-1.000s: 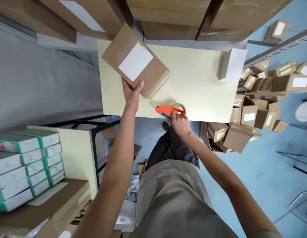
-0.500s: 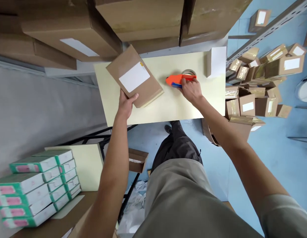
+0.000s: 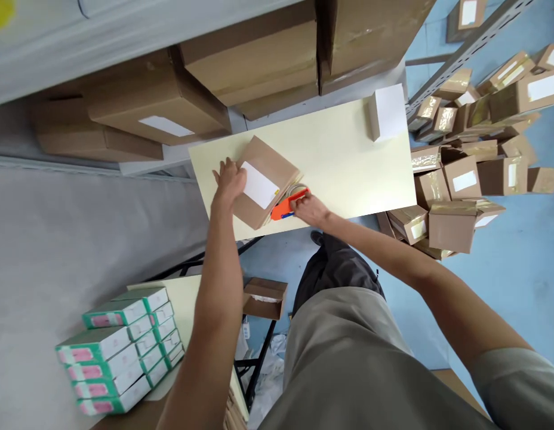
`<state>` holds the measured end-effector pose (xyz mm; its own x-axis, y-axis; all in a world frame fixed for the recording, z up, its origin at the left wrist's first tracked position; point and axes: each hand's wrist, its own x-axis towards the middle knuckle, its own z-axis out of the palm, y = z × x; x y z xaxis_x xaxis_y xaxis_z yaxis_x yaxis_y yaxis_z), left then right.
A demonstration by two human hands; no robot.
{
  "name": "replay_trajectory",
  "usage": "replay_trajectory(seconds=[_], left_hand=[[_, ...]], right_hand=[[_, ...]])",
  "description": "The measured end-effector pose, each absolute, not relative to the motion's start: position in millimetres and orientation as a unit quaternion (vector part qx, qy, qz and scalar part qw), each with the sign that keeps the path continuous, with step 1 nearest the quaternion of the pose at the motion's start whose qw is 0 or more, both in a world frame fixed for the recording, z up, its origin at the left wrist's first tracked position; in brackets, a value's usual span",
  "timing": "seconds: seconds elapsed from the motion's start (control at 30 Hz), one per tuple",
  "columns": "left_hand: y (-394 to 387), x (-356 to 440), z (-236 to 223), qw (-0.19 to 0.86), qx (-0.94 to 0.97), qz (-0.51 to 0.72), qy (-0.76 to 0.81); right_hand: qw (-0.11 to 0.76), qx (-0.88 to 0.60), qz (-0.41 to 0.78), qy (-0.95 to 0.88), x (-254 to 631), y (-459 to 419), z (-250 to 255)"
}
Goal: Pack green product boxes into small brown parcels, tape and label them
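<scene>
A brown cardboard box (image 3: 277, 164) with a white label (image 3: 260, 185) lies at the left part of the cream tabletop (image 3: 344, 161). My left hand (image 3: 230, 180) rests on the box's left side, its fingers spread and partly over the label. An orange tape dispenser (image 3: 281, 209) with a roll of tape is in my right hand (image 3: 310, 209), whose fingers are wrapped round it. The dispenser is up against the box's right edge; whether tape touches the cardboard I cannot tell.
A small white box (image 3: 388, 112) stands at the table's back right corner. Large cartons (image 3: 259, 54) fill the shelf behind. Several taped parcels (image 3: 465, 182) are piled on the floor at right. Green and white boxes (image 3: 116, 346) are stacked at lower left.
The dispenser has moved left and nearer, up to the box's right edge. The box has turned and lies flatter. My left hand has gone from its near corner to its left side.
</scene>
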<state>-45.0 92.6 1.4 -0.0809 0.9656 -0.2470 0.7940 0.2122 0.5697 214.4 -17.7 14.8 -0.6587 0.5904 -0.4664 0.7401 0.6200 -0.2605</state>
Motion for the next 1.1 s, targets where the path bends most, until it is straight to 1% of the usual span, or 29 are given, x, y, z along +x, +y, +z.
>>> replay_trajectory(seconds=[0.03,0.07,0.17,0.23,0.33,0.43,0.63,0.73,0.8,0.9,1.0,1.1], left_hand=[[91,-27,2,0.268,0.587,0.116,0.755],[88,-7,4,0.264,0.579,0.105,0.764],[72,45,13,0.31,0.584,0.115,0.741],[63,63,16,0.306,0.588,0.129,0.737],[59,66,14,0.263,0.598,0.132,0.745],[60,58,10,0.264,0.599,0.119,0.746],[57,55,11,0.321,0.607,0.149,0.712],[55,53,12,0.321,0.612,0.153,0.706],[54,48,14,0.316,0.622,0.147,0.701],[49,40,18,0.317,0.643,0.125,0.686],[41,30,23,0.328,0.654,0.11,0.673],[30,20,25,0.342,0.666,0.101,0.656]], right_hand=[[0.16,0.377,-0.231,0.882,200,-26,15],[0.151,0.381,-0.243,0.879,187,-32,15],[0.128,0.392,-0.263,0.872,155,-47,13],[0.114,0.41,-0.261,0.867,144,-54,10],[0.101,0.421,-0.246,0.867,150,-63,7],[0.124,0.419,-0.249,0.864,188,-77,6],[0.208,0.505,-0.224,0.807,327,-88,3],[0.202,0.547,-0.202,0.787,360,-68,-3],[0.174,0.563,-0.192,0.785,353,-49,-8],[0.143,0.554,-0.195,0.797,313,-20,-13],[0.153,0.498,-0.191,0.832,275,-3,-14],[0.171,0.426,-0.171,0.872,271,1,-15]])
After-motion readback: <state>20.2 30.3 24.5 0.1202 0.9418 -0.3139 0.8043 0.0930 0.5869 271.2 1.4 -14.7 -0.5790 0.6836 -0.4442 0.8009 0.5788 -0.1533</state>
